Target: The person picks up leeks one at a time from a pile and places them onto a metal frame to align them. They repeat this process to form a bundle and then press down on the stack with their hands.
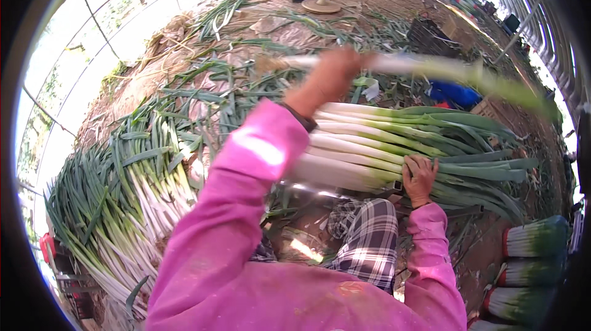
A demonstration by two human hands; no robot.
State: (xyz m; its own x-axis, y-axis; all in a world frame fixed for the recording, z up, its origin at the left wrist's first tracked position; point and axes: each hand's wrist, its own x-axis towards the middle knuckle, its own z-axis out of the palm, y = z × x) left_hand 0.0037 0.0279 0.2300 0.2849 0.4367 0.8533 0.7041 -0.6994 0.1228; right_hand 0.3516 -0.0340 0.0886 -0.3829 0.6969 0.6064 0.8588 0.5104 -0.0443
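In a closed fist, my left hand (338,72) holds up a single leek (412,65), both smeared by motion. Its root end points left, and its green top trails off to the right. Below it lies a row of long leeks (369,137), white shafts to the left and green leaves to the right. My right hand (420,177) rests on the near side of this row, where white turns to green. Its fingers lie over the leeks with the thumb apart. What supports the row is mostly hidden.
A big heap of leeks (132,189) covers the ground at left. Tied leek bundles (534,239) line the lower right. Dark crates (431,37) and a blue item (454,94) stand beyond. A post on a round base (321,5) rises at the back. Loose leaves litter the ground.
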